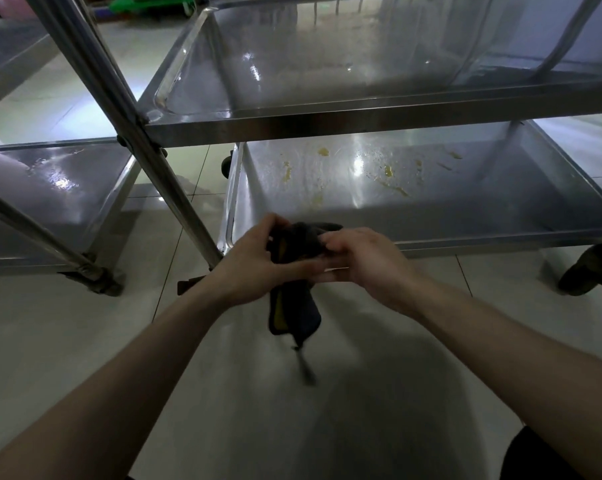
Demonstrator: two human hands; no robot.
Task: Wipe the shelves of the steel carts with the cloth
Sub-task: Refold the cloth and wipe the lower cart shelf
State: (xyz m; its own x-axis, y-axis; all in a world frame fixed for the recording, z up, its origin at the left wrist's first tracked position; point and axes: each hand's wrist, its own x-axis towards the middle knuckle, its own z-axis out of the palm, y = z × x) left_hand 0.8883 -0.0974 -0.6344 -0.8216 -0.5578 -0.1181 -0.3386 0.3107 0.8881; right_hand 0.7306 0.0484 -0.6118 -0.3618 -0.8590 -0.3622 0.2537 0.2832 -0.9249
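A dark grey cloth (298,308) with a yellow side hangs between my hands, just in front of the lower shelf's near rim. My left hand (254,261) grips its upper left part and my right hand (358,258) pinches its upper right edge. The steel cart's lower shelf (466,216) carries several yellow smears and streaks towards its back. Its upper shelf (327,126) above looks wet and shiny, with one small yellowish speck at the right.
A second steel cart (60,188) stands at the left, its slanted legs (161,161) crossing between the two carts. Caster wheels (590,271) sit at the lower shelf's corners. Pale tiled floor (292,410) lies below my arms.
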